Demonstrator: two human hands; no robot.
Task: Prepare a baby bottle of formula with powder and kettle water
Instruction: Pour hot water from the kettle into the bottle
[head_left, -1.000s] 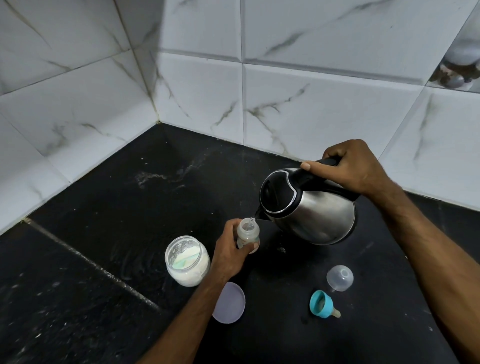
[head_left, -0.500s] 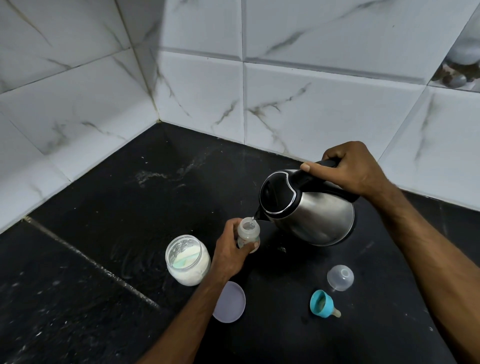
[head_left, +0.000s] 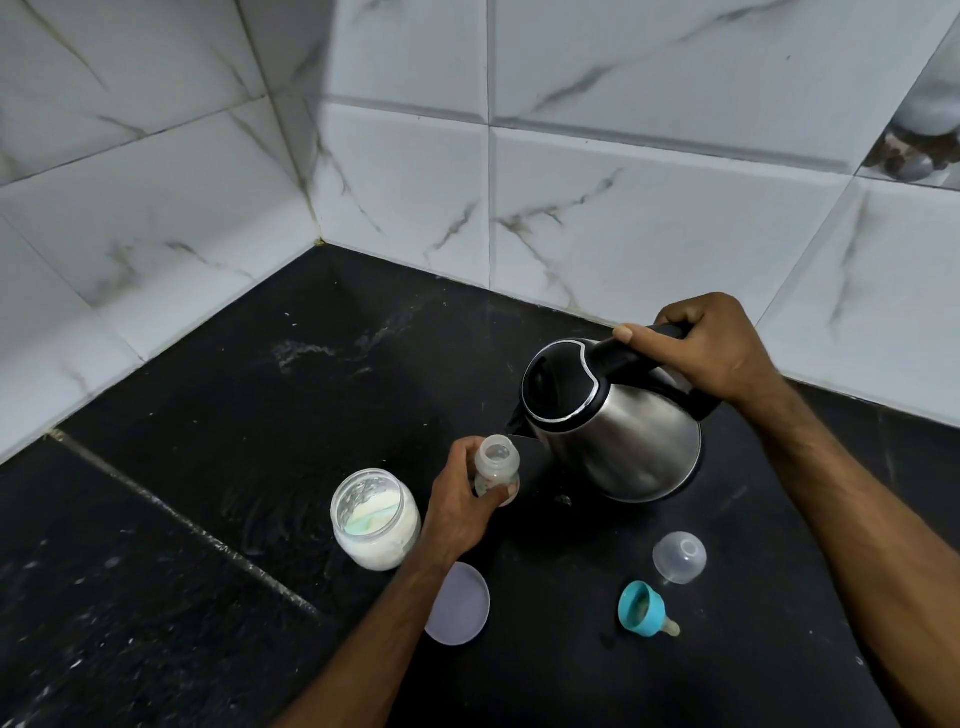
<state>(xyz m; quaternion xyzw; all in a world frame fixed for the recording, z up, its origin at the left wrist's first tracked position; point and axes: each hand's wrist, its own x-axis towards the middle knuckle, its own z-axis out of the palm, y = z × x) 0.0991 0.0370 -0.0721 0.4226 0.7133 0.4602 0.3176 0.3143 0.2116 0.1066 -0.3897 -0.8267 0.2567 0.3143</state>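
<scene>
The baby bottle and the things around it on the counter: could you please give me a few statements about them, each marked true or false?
1. The left hand grips the baby bottle. True.
2. The baby bottle has its teal teat collar screwed on. False: its mouth is open, and the teal teat collar lies on the black counter.
3. The right hand holds the steel kettle by its black handle, spout tipped toward the bottle. True.
4. The powder jar is closed with its lid. False: it stands open, and the round lid lies flat on the counter.
5. The clear bottle cap sits on the kettle. False: it rests on the counter near the collar.
</scene>
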